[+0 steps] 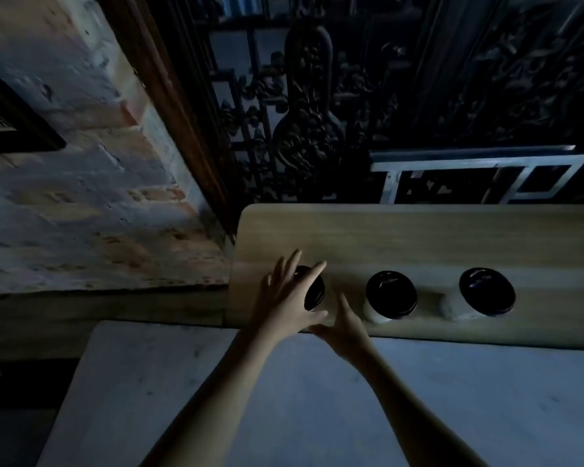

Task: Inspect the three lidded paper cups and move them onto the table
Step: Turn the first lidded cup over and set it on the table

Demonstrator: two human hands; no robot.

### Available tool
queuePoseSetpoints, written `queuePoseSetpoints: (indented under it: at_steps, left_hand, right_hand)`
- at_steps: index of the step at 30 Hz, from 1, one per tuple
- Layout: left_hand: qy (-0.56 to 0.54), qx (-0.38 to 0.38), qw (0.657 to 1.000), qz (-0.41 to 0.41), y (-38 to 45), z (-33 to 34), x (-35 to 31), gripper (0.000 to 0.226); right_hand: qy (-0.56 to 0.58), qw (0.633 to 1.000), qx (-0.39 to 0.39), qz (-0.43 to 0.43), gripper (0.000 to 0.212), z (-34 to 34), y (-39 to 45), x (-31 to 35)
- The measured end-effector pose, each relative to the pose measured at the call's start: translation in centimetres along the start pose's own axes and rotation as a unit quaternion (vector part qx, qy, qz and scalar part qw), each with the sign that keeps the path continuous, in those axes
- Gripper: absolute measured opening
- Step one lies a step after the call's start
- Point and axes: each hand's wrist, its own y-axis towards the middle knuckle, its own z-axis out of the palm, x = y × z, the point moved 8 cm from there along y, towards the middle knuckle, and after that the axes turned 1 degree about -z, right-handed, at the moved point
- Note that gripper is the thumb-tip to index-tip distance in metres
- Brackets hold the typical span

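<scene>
Three cups on the ledge, hands at the leftmost

Three lidded cups stand in a row on a wooden ledge (418,237) behind the pale surface (284,399). The left hand (285,298) spreads wide around the left cup (314,293), fingers against its lid. The right hand (346,326) is open beside it. The middle cup (390,296) and right cup (486,291) stand apart, untouched.

Left cup (314,291) body behind the left hand (284,298); wooden shelf (418,237) cut off at right.
</scene>
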Motion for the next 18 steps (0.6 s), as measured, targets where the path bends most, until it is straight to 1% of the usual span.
queuePoseSetpoints:
  at_steps: [1,3,6,9,10,14,16,18]
  left_hand:
    - [0.018,0.017,1.0,0.012,0.5,0.4,0.0,0.092]
    - [0.038,0.02,0.999,0.012,1.2,1.0,0.5,0.088]
    - [0.023,-0.02,1.0,0.005,1.5,1.7,1.4,0.078]
    - [0.011,-0.05,0.999,-0.002,1.6,1.5,2.0,0.073]
    - [0.006,-0.056,0.998,-0.007,1.6,1.3,2.1,0.073]
    - [-0.061,-0.064,0.995,-0.034,0.7,0.4,3.4,0.07]
    - [-0.099,-0.083,0.991,-0.047,0.0,-0.5,4.3,0.069]
    - [-0.179,-0.093,0.977,-0.068,-1.2,-1.4,4.8,0.073]
  right_hand:
    - [0.011,1.0,-0.003,-0.015,0.102,0.3,0.8,0.0]
    - [0.016,0.999,0.005,-0.029,0.104,0.7,1.5,0.7]
    - [0.024,0.999,0.014,-0.029,0.104,1.9,2.7,1.1]
    - [0.053,0.998,0.021,-0.011,0.089,2.8,3.9,1.1]
    - [0.047,0.999,0.021,-0.006,0.083,3.0,4.1,1.1]
    - [0.017,0.999,0.022,-0.016,0.074,2.8,3.6,1.1]
    - [0.003,0.999,0.022,-0.048,0.076,2.4,2.7,1.7]
    - [-0.013,0.996,0.015,-0.082,0.079,1.3,1.1,3.0]
